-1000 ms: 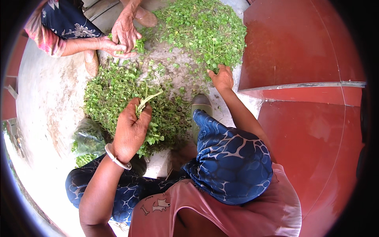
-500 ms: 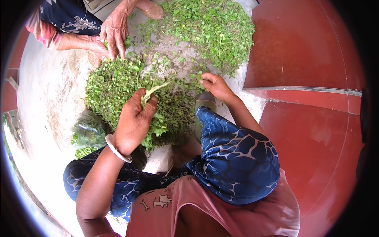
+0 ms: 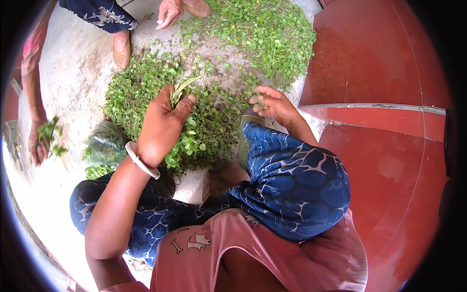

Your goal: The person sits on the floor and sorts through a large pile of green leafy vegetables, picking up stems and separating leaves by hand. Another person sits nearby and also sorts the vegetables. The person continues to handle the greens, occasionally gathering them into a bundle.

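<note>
My left hand [image 3: 165,119] is closed round a bunch of leafy greens [image 3: 190,146]. Pale stems stick up past the thumb, and the leaves hang below the fist. To the right, above my shoe [image 3: 249,119], my right hand [image 3: 278,108] has its fingers loosely curled and apart. A thin wisp of green shows by its fingertips; whether it clings there or lies behind them is hard to tell. Beneath and beyond my hands spreads a pile of loose greens [image 3: 129,95] on the floor.
A second heap of greens [image 3: 272,39] lies at the far right. Beside my left knee is a clear plastic bag [image 3: 108,146] with greens. A co-worker's hand [image 3: 41,141] holds a sprig at the left; their other hand [image 3: 170,12] is at the back. Red panels [image 3: 379,170] stand right.
My right hand's fingers have loosened from a pinch and moved slightly right. My left hand has shifted slightly left with the bunch. The co-worker's hands have left the pile, one swinging left with greens.
</note>
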`<state>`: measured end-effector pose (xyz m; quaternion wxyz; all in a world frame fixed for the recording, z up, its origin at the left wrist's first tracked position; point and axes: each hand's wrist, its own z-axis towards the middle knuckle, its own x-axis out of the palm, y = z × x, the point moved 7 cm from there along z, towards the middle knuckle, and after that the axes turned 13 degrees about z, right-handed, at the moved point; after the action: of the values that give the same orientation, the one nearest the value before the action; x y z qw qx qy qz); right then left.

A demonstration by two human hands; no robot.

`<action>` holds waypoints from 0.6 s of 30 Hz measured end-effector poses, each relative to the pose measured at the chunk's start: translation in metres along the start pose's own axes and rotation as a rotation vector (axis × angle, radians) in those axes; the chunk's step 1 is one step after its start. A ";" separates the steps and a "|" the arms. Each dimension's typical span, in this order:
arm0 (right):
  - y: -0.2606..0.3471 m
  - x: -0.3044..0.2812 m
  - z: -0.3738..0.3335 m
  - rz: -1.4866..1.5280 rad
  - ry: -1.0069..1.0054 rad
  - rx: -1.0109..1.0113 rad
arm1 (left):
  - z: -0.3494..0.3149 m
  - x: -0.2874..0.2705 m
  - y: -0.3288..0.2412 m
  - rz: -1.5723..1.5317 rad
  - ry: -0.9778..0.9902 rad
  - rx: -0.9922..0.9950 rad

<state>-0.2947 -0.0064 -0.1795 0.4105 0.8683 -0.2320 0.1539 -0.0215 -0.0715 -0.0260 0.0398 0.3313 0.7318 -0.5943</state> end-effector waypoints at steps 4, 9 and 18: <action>-0.023 0.000 0.006 -0.323 0.157 0.024 | 0.001 -0.003 -0.013 0.013 -0.061 0.087; -0.034 -0.003 0.018 -0.820 0.105 -0.126 | -0.001 -0.001 -0.011 0.088 -0.018 0.058; -0.018 0.060 0.036 -1.507 -0.060 -0.595 | -0.001 -0.001 -0.008 0.188 -0.040 0.066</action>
<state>-0.2314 -0.0415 -0.1855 0.6111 0.6496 0.3733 -0.2556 -0.0248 -0.0715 -0.0185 0.0990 0.3877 0.6766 -0.6182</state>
